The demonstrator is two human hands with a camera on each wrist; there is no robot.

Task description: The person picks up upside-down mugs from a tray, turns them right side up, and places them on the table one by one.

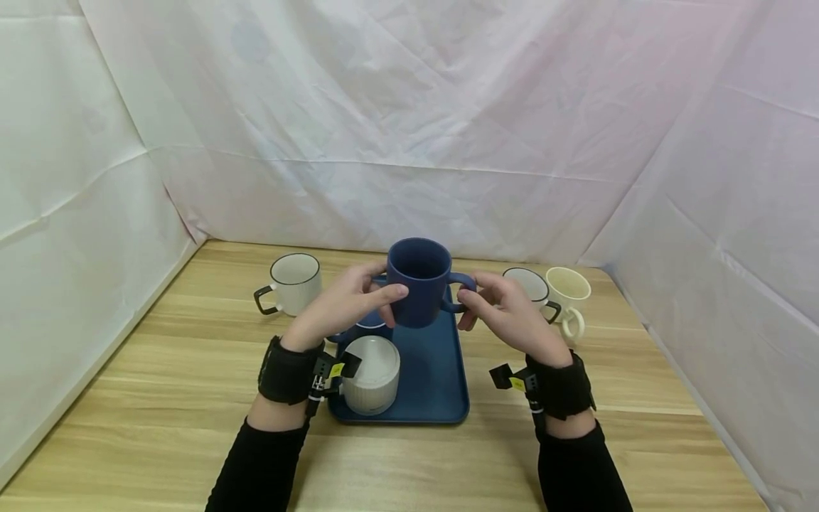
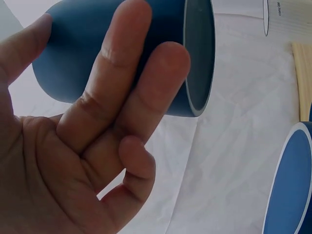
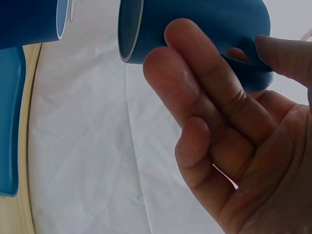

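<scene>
- The blue mug point(image 1: 419, 281) was off the tray point(image 1: 441, 377), held in the air between the two hands and above the tray's far end.
- Two cups already stood on the tray: a white ribbed cup point(image 1: 371, 373) just inward of the left wrist, and a second blue cup point(image 1: 365, 328) under the left hand, mostly hidden by it.
- Three mugs stood on the counter point(image 1: 160, 398) off the tray: a white mug with a black handle point(image 1: 294, 283) beyond and to the left of the left hand, a dark-rimmed mug point(image 1: 531, 286) and a cream mug point(image 1: 568, 293) just beyond the right hand.
- As I judged it, the work was about midway: two cups on the tray, one in hand, three left on the counter. Whether the held mug was going onto the tray or coming off it could not be told.
- The left hand point(image 1: 345, 302) gripped the mug's body, thumb across its near side and fingers point(image 2: 146, 92) pressed on the wall below the rim.
- The right hand point(image 1: 505, 313) gripped the mug at its handle, thumb and fingers closed about the loop, as the right wrist view showed.
- Both wrists were raised off the counter, forearms angled inward, and the mug was upright with its handle towards the right hand.
</scene>
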